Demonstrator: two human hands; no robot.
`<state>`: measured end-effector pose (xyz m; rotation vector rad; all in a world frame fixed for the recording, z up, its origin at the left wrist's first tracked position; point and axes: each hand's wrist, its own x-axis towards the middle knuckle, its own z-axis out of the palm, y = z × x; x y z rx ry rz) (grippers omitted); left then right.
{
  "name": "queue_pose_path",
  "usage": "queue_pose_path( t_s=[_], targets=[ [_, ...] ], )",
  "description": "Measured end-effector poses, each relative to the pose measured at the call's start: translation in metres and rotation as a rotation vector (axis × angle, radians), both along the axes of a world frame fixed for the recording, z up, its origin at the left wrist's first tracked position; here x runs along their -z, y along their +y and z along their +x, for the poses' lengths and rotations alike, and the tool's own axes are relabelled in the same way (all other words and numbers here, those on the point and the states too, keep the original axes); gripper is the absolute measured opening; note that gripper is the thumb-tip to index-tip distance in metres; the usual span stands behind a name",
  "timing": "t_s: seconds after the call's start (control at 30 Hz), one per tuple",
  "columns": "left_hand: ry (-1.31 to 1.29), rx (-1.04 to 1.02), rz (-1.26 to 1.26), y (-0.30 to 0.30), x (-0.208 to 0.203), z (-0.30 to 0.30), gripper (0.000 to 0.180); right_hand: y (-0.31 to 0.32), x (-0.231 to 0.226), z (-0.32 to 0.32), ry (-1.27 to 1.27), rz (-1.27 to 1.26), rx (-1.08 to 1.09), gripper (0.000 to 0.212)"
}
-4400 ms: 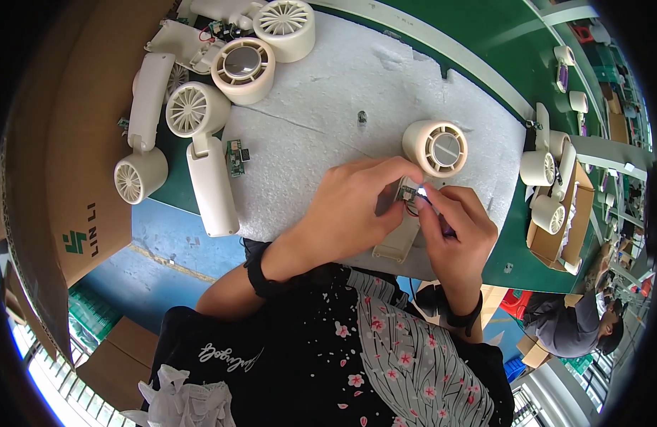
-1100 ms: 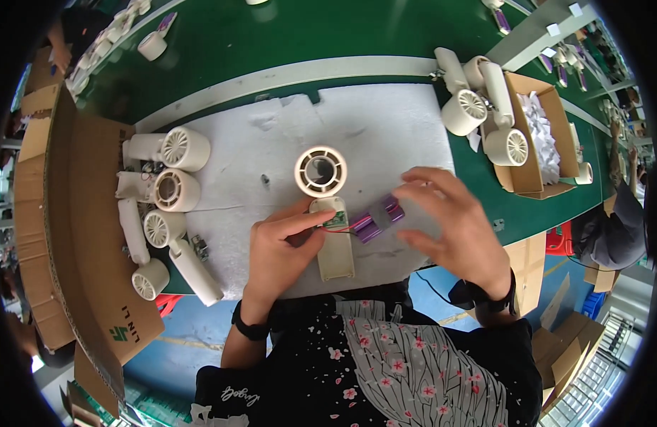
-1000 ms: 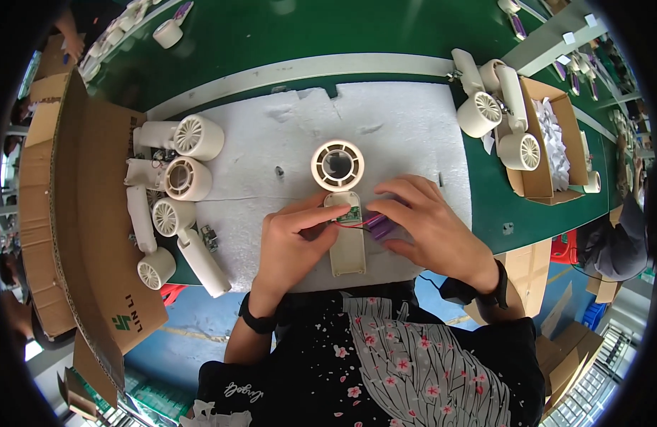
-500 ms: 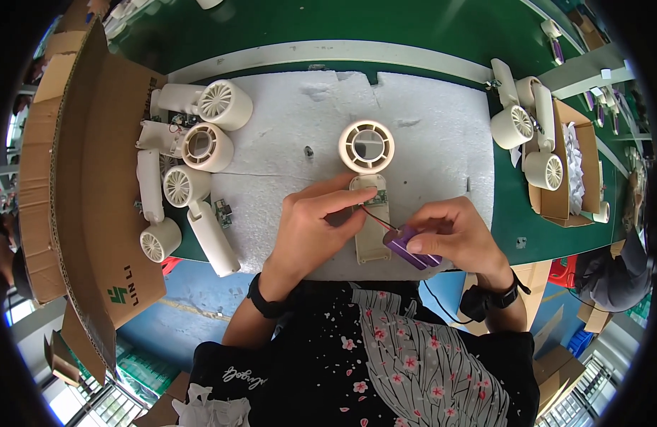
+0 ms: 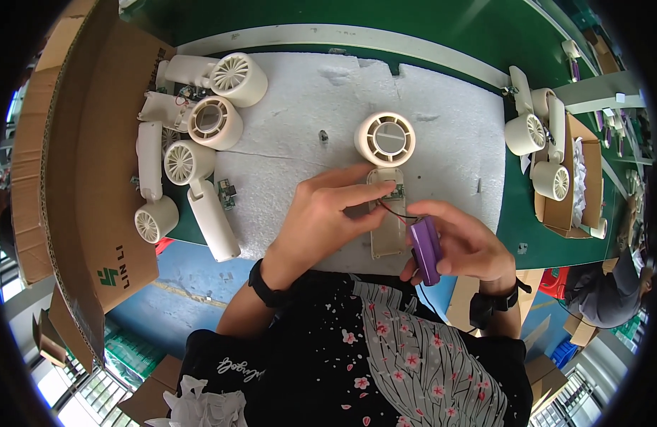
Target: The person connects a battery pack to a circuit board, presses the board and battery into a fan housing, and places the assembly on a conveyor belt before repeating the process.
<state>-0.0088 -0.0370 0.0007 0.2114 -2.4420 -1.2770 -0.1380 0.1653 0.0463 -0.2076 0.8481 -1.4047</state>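
A cream handheld fan (image 5: 385, 240) lies on the white foam sheet with its round head away from me and its hollow handle open toward me. My left hand (image 5: 332, 210) holds the handle's upper part, index fingertip pressed on the small green circuit board (image 5: 398, 191) and thumb beside the wires. In my right hand (image 5: 478, 249), a purple battery pack (image 5: 427, 250) is gripped, tilted nearly upright just right of the handle. Thin red and black wires (image 5: 395, 212) run from the board area to the pack. My left fingers partly cover the board.
Several cream fans (image 5: 218, 124) and a loose circuit board (image 5: 227, 194) lie at the left, beside a tall cardboard box (image 5: 93, 178). More fans (image 5: 525, 133) and a small carton (image 5: 571, 220) with white paper stand at the right. The foam sheet (image 5: 307, 85) covers the green bench.
My right hand has turned the battery pack from slanting to nearly upright, showing its long side. The left hand keeps its finger on the board. The whole view has shifted slightly.
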Motion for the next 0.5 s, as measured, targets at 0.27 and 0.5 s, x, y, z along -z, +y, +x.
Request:
queue_pose_path(
  t_s=[0.27, 0.5],
  targets=[
    [0.054, -0.027, 0.026, 0.004, 0.001, -0.002, 0.033, 0.006, -0.002, 0.001, 0.456, 0.103, -0.146, 0.088],
    [0.053, -0.013, 0.061, 0.002, -0.003, -0.003, 0.028, -0.007, -0.016, 0.006, 1.269, -0.060, -0.172, 0.084]
  ],
)
